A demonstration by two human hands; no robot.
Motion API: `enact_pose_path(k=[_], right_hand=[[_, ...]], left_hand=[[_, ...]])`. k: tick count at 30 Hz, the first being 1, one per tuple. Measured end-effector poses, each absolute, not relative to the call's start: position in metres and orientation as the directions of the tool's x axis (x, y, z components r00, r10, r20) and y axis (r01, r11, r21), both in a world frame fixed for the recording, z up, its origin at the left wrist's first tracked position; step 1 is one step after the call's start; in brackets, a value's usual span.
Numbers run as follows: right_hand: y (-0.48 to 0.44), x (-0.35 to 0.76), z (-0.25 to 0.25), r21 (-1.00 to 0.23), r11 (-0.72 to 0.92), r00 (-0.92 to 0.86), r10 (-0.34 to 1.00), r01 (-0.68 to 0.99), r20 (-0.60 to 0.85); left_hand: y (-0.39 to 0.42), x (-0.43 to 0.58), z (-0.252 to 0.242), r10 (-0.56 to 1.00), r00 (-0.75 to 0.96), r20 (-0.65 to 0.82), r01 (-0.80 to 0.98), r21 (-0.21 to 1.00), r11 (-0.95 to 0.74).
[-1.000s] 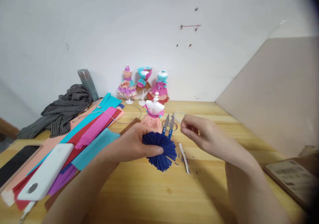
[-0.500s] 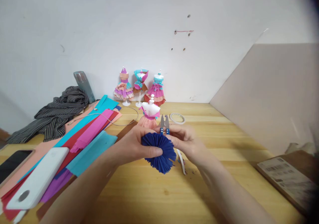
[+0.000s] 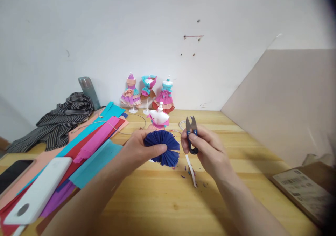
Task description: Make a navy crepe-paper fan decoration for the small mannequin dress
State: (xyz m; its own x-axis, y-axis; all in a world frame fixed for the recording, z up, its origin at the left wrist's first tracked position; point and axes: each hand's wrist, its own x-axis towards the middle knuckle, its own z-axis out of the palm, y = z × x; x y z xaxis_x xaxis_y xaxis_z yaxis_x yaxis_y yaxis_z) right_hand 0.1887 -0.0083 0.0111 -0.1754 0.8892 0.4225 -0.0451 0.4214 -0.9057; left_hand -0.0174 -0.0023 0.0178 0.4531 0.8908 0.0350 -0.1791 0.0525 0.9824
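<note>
A pleated dark blue paper rosette (image 3: pixel 168 159) is pinched in my left hand (image 3: pixel 147 148), the thumb lying over its centre. A narrow gap shows between its pleats on the right side. My right hand (image 3: pixel 207 145) holds small thread snips (image 3: pixel 192 132) upright, blades pointing up and apart, clear of the rosette. Just behind the rosette stands a small white dress form (image 3: pixel 159 116) with pink paper on it; its lower part is hidden. A thin white strip (image 3: pixel 191 171) and tiny blue scraps lie on the table below my right hand.
Three dressed paper forms (image 3: pixel 163 96) stand by the wall. Coloured paper sheets (image 3: pixel 91 166), a white device (image 3: pixel 39 190), a phone (image 3: pixel 14 174), a striped cloth (image 3: pixel 63 118) and a bottle (image 3: pixel 89 92) are at left. A tape roll (image 3: pixel 182 124) sits behind my right hand; a cardboard package (image 3: pixel 304 190) is at right.
My right hand has moved right, away from the rosette, with the snips now fully in view. My left hand has shifted slightly left and tilted the rosette.
</note>
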Motion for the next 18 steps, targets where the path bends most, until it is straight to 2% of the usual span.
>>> enact_pose_path(k=[4,9,13,18], right_hand=[[-0.011,0.186,0.010,-0.892,0.451,-0.193,0.875,-0.004,0.444],[-0.013,0.178,0.014,-0.917,0.374,-0.158,0.906,-0.137,0.393],[-0.012,0.180,0.023,-0.943,0.253,-0.230,0.926,-0.217,0.301],[-0.009,0.191,0.022,-0.965,0.246,-0.322,0.909,-0.096,0.264]], left_hand=[[-0.003,-0.018,0.018,0.866,0.497,0.057,-0.133,0.991,0.012],[-0.008,-0.016,0.020,0.807,0.589,0.039,-0.105,0.994,0.029],[-0.009,-0.013,0.021,0.866,0.493,0.084,-0.133,0.991,-0.021],[-0.009,-0.008,0.022,0.928,0.363,0.080,-0.174,0.985,-0.017]])
